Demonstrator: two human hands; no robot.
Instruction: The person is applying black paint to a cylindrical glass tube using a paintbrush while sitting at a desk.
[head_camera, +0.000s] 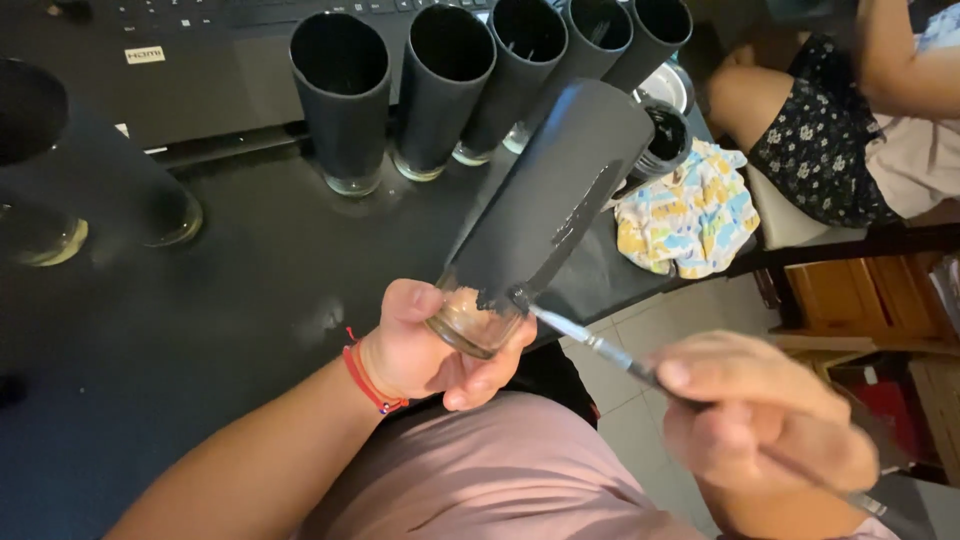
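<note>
View from above, looking down over a dark counter (200, 300). At the far left, a black-coated glass (60, 150) stands close to the frame edge, out of focus and partly cut off, with a second clear base (40, 238) just beside it, hard to make out. Behind it lies a dark laptop (200, 50), its top cut off by the frame. Along the back, a row of tall black-painted glasses (440, 85) stands upright, clear bases showing, close together. Bare counter lies open between the row and the person's body.

The left hand (425, 345), a red cord (368, 382) at the wrist, is closed around the clear base of a tall glass (555, 190), held tilted, its mouth pointing up and to the right, over the counter's near edge. The glass is painted black almost down to the base.

The right hand (765, 425), blurred and low right, off the counter over tiled floor, pinches a thin paintbrush (590, 345); its bristle tip touches the glass just above the base, beside the left fingers.

Behind the glass sit a paint tin (668, 135), partly hidden, and a patterned cloth (690, 215) at the counter's right edge. Another person sits at upper right, cut off.
</note>
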